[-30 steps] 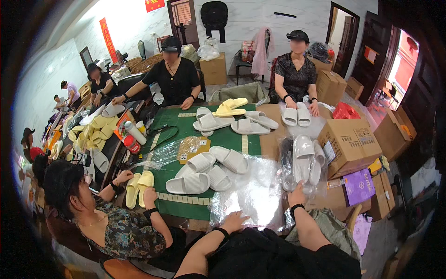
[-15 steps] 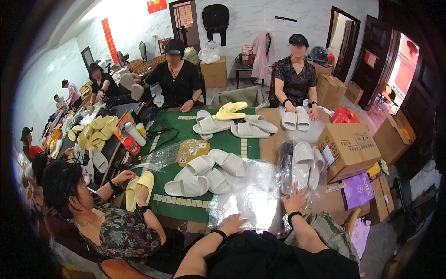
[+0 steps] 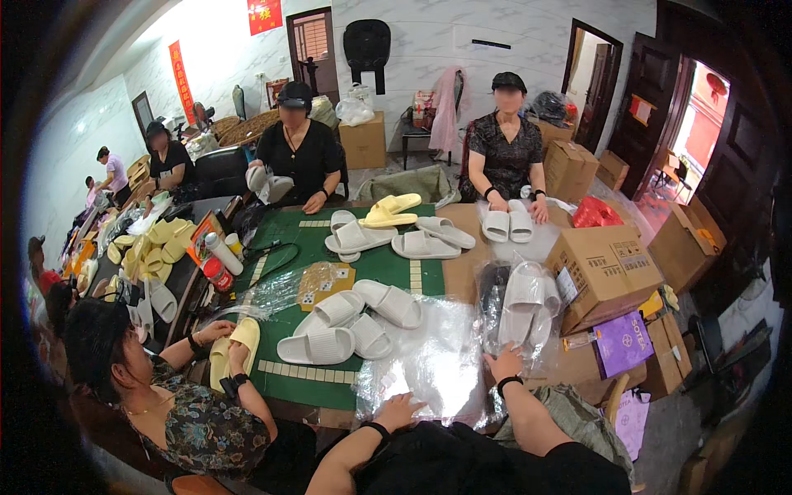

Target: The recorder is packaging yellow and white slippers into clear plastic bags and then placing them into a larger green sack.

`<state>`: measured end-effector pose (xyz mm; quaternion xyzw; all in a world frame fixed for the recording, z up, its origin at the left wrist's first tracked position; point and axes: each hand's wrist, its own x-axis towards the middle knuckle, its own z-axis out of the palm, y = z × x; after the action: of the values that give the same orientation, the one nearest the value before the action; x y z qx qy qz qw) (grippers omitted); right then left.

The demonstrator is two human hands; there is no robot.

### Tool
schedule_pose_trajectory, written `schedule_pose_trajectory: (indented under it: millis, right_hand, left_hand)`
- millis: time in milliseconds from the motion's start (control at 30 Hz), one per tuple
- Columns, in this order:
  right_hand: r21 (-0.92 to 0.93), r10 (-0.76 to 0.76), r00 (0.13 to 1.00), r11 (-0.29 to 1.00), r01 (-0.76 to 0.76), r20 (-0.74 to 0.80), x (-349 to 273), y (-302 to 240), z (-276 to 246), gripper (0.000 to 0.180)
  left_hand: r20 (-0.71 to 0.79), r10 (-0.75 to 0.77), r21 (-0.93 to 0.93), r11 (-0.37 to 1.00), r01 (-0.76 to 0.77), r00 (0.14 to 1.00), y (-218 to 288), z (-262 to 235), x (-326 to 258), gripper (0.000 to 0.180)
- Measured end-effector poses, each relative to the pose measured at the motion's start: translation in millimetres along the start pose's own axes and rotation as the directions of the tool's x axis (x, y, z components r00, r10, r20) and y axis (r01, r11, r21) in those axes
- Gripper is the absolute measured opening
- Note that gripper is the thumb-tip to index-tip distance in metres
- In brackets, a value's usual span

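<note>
My left hand (image 3: 399, 412) lies flat with its fingers apart on the near edge of a shiny stack of clear plastic bags (image 3: 429, 355). My right hand (image 3: 503, 364) is spread at the near end of a pair of light grey slippers (image 3: 525, 290), which lie in a clear bag to the right of the stack. Its fingertips reach the bag's edge; I cannot tell how firmly they touch it. Left of the stack, several loose grey slippers (image 3: 318, 346) lie on the green table mat (image 3: 285, 379).
At my left a co-worker handles yellow slippers (image 3: 235, 351). Across the table one co-worker holds grey slippers (image 3: 271, 186); another has hands on a grey pair (image 3: 507, 223). A cardboard box (image 3: 601, 272) and purple bag (image 3: 623, 342) stand right. More grey and yellow slippers (image 3: 391, 211) lie far.
The view has shifted slightly, moving the scene left. My hands stay almost in place. The co-worker across at the left has lowered the grey slippers.
</note>
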<state>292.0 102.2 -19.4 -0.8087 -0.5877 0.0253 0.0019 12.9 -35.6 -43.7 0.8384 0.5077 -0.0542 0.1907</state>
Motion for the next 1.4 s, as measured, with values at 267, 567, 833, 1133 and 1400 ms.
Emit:
schedule_pose_trajectory:
  millis: [267,567,833,1133,1400]
  right_hand:
    - [-0.14,-0.124,0.985,0.984,0.107,-0.12,25.6,27.7,49.5,0.033]
    - [-0.234,-0.227,0.968,0.952,0.198,-0.103,18.6,26.8,36.4,0.021]
    - [-0.035,-0.242,0.97,0.97,0.241,-0.027,19.0,32.9,19.2,0.018]
    - [0.262,-0.219,0.971,0.936,0.237,-0.097,9.2,27.9,-7.9,0.022]
    - [0.345,-0.217,0.769,0.798,0.494,-0.601,27.8,18.2,-22.9,0.036]
  left_hand:
    - [0.034,-0.026,-0.046,0.999,0.028,0.999,-0.6,1.6,5.5,0.064]
    - [-0.011,0.029,-0.002,1.0,-0.029,1.0,-3.3,1.4,5.0,0.06]
    - [0.0,-0.006,-0.085,0.996,0.006,1.0,0.4,-3.6,1.7,0.059]
    - [-0.023,-0.011,-0.042,0.999,0.01,1.0,1.4,0.9,0.3,0.059]
    - [-0.026,-0.004,-0.059,0.998,0.003,1.0,-1.5,6.6,2.8,0.06]
